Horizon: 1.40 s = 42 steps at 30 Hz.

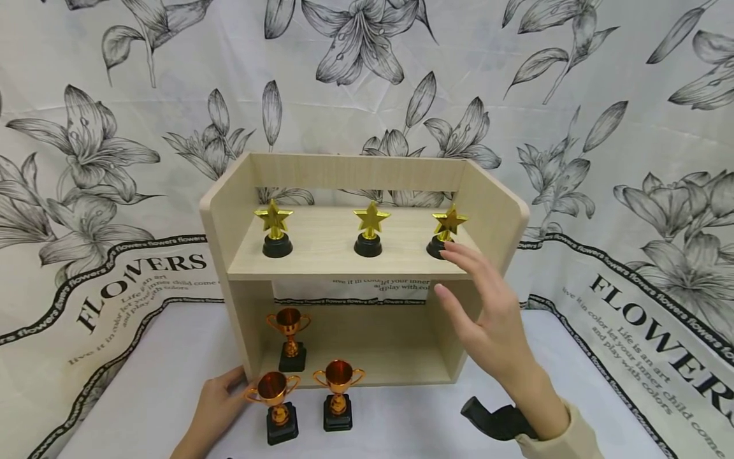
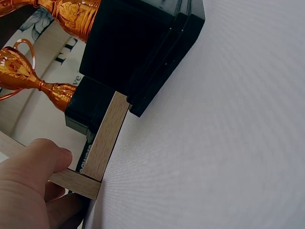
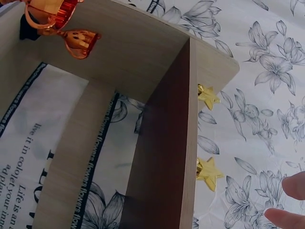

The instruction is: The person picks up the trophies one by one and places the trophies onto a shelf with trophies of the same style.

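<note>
Left hand (image 1: 216, 403) pinches the shelf (image 1: 321, 245) at seven o'clock; right hand (image 1: 492, 322), fingers (image 1: 471, 260) loosely parted, nothing held, hovers by the two o'clock star trophy (image 1: 450, 222)

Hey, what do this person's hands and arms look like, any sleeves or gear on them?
The left hand and right hand wear no gloves, and no rings show. A plain light beige sleeve ends near the right wrist, where a curved, black, strap-like piece juts out. No left sleeve is visible.
</note>
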Tool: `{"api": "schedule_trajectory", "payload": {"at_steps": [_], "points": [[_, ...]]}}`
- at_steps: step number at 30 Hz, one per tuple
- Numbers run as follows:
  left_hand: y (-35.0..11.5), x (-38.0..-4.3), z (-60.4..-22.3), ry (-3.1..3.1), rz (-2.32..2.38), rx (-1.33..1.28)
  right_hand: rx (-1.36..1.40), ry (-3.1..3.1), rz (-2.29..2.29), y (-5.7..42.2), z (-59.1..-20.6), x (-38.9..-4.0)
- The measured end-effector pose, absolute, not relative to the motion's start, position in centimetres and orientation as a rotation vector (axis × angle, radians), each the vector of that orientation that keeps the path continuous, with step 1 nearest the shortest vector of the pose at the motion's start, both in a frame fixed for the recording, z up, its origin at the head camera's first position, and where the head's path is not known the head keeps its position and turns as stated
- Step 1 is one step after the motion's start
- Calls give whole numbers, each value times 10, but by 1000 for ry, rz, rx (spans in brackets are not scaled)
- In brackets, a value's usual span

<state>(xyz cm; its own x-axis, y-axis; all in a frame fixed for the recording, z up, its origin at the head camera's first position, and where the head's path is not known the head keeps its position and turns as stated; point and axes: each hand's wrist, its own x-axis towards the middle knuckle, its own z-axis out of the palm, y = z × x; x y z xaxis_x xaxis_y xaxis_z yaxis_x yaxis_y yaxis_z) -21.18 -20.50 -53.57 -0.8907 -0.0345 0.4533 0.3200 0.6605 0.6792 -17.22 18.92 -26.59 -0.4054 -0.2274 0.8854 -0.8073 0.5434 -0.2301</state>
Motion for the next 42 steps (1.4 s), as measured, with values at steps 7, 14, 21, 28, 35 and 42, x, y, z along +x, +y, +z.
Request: {"api": "schedule_trajectory", "payload": {"at_steps": [7, 14, 21, 28, 35, 42], "points": [[-205, -212, -535, -2443, -1122, -226, 842, -1909, 872, 185, -272, -168], [-205, -211, -534, -2456, -1127, -213, 851, -1900, 896, 182, -278, -164], [-204, -212, -536, -2452, -1136, -207, 853, -1891, 930, 166, -269, -144], [-204, -212, -537, -2446, -1109, -203, 855, -1889, 968, 160, -273, -139], [-206, -212, -537, -2444, -1125, -215, 869, -1860, 1002, 156, -283, -139], [-206, -212, -536, -2448, -1087, -206, 841, -1878, 1059, 152, -291, -140]]}}
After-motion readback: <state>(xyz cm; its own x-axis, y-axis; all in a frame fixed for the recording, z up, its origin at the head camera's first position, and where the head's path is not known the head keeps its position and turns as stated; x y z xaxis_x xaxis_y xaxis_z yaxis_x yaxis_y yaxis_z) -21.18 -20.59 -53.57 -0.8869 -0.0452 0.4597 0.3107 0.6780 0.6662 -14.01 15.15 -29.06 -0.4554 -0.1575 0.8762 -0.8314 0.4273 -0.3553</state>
